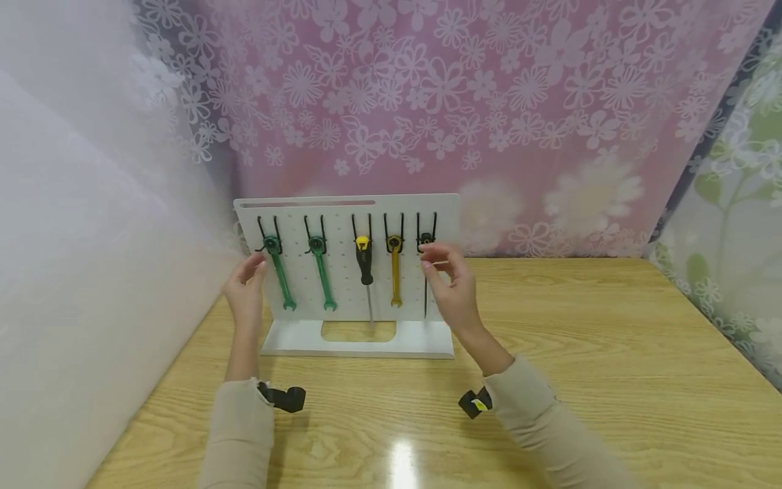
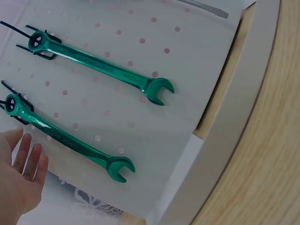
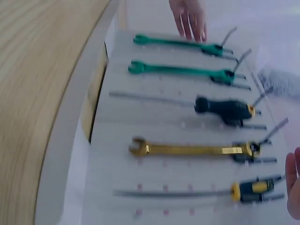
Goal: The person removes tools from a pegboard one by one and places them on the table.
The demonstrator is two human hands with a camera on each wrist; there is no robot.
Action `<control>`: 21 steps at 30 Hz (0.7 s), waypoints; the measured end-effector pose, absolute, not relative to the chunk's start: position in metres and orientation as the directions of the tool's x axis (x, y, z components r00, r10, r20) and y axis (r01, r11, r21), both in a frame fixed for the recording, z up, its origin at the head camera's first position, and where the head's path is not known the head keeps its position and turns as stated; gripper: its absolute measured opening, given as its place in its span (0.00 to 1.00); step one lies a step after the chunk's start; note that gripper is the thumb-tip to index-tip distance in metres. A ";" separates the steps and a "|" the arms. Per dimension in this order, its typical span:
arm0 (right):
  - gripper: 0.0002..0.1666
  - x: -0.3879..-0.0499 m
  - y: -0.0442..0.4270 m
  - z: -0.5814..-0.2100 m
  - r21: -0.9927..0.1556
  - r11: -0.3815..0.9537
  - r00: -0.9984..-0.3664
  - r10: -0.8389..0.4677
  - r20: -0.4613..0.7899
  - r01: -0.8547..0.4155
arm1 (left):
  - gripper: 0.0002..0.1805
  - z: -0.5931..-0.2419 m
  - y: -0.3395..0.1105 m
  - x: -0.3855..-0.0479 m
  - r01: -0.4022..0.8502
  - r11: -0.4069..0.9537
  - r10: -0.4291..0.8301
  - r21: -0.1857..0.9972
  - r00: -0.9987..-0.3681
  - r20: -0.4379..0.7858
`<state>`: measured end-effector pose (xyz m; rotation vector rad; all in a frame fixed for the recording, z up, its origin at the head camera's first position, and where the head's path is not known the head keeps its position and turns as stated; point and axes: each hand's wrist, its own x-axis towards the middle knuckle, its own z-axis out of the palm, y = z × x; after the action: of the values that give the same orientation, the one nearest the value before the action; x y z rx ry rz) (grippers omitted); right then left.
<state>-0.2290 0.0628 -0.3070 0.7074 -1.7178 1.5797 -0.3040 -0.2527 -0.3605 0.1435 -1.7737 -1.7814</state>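
The board [image 1: 415, 202] is white and full of small holes, and it stands upright on the table [image 1: 580, 339]. Five tools hang on it in one row, each by its upper end, on black hooks [image 2: 15, 29].

The left hand [image 1: 246, 288] is at the left edge of the board. Its fingers are relaxed and a little bent, with nothing between them. They are just beside the ring end of the outer green wrench [image 1: 281, 278], which hangs with its forked end down. The inner green wrench [image 1: 323, 275] hangs next to it in the same way.

The right hand [image 1: 453, 288] is raised before the right part of the board. Its thumb and first finger are curved toward each other, with a narrow gap, and I see no tool in the grip. In the head view these fingers partly cover the right screwdriver [image 3: 241, 191]; in the right wrist view they are near its handle but apart from it, and only a part of the hand shows there.

In the middle of the row hangs the black screwdriver [image 1: 366, 277], with a yellow top and its blade pointing down. Between the two screwdrivers is the gold wrench [image 1: 395, 275]. Behind the table there is a pink curtain [image 1: 440, 102] with white flowers.
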 end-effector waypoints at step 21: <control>0.14 -0.275 -0.060 -0.379 -0.850 0.159 -0.840 -0.321 0.437 -0.502 | 0.16 -0.372 -0.239 -0.301 0.292 0.026 -0.430 0.956 -0.860 0.274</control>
<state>-0.2754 -0.0597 -0.3791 0.8143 -2.2690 1.7648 -0.3013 -0.2388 -0.3720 0.1403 -1.8088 -1.8855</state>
